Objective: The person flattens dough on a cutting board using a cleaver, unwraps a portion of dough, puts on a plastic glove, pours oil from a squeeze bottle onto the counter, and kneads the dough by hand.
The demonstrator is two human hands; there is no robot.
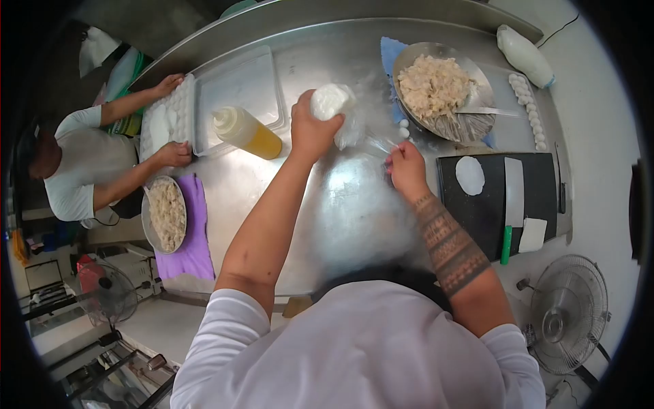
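Grasping a white lump [331,101] with the left hand [313,129], cupped around its near side, thumb reaching toward the right. Clenched in the right hand [407,170], apparently, the drawn-out end of the clear plastic [349,135] hanging from the lump; exact finger placement hard to tell. Lump against the left hand, so nearer to that one; up and left from the right, with the plastic's long axis slanting down between the two, above the steel table [334,204]. Farther out: leftward, a squeeze bottle [255,134] of yellow liquid; just beyond the right hand, small white balls [403,128] beside a metal bowl [485,88]; rightward, a black board [470,228] bearing a green-handled knife [514,194].
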